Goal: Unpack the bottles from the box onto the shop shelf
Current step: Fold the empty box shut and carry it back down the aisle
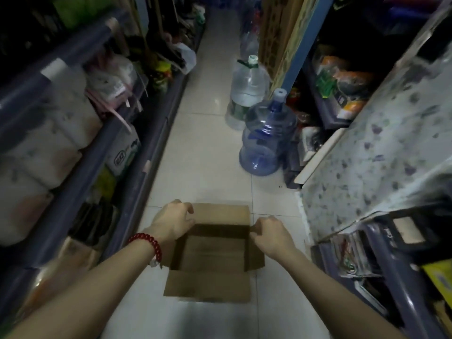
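The box (212,250) sits open on the floor (208,155) in the middle of the aisle, all four flaps out, and as far as I can see inside it's empty, just dark cardboard bottom. No small bottles in view anywhere, so I'd guess the unpacking is basically done and this is the tidy-up bit.

What could go wrong: an empty box is light and floppy, so grabbing only the side flaps could fold or tear them instead of lifting it. The aisle's tight too, with two big water jugs (266,135) standing just ahead on the right and packed shelves (137,172) on both sides, so swinging the box around could knock a jug over.

Hands: both arms reach down and forward. The left hand (173,222) is curled over the left flap near the far corner, fingers bent, looks like it's gripping cardboard. The right hand (271,234) is pinching the right flap edge, fingers closed narrow on it.
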